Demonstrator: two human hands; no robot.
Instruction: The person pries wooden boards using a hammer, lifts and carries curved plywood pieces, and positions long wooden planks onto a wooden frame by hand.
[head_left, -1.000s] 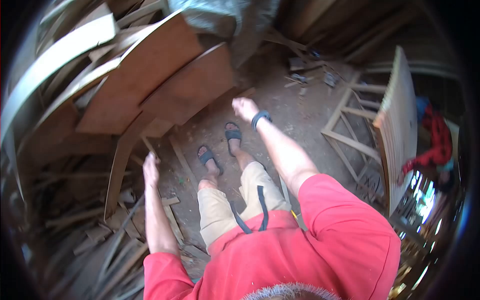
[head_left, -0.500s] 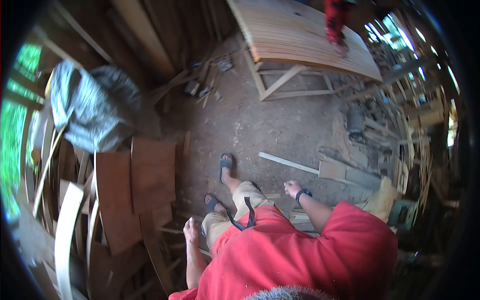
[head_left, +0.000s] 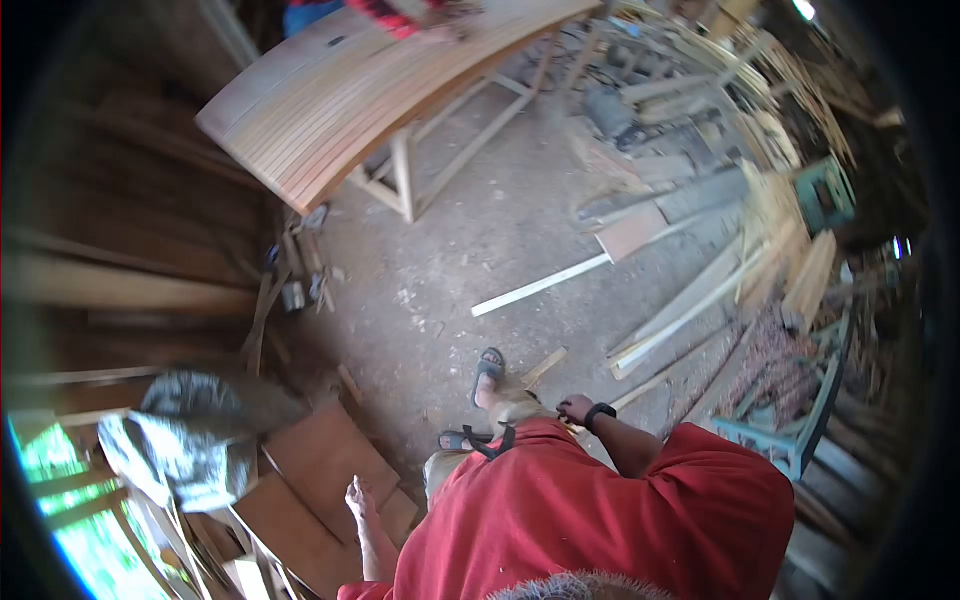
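Observation:
My left hand (head_left: 360, 497) hangs low by my left side, fingers loosely bent, holding nothing. Under it in the view lie brown wooden panels (head_left: 335, 465), apart from the hand. My right hand (head_left: 575, 408), with a dark band (head_left: 600, 411) on its wrist, is beside my beige shorts (head_left: 525, 407); its fingers are relaxed and nothing shows in them. A black strap (head_left: 507, 440) dangles at the front of my red shirt (head_left: 590, 505). Both sandalled feet (head_left: 488, 368) are on the dirt floor.
A slatted wooden tabletop (head_left: 390, 95) rests on a frame, where another person's hand (head_left: 440, 28) touches it. Long boards (head_left: 685, 305), a pale strip (head_left: 540, 287) and a green metal frame (head_left: 800, 440) lie to the right. A grey plastic sheet (head_left: 185, 440) covers something on the left.
My view has turned to the right, so the tabletop and panels sit further left and more boards show on the right. My right hand has drawn closer to my shorts.

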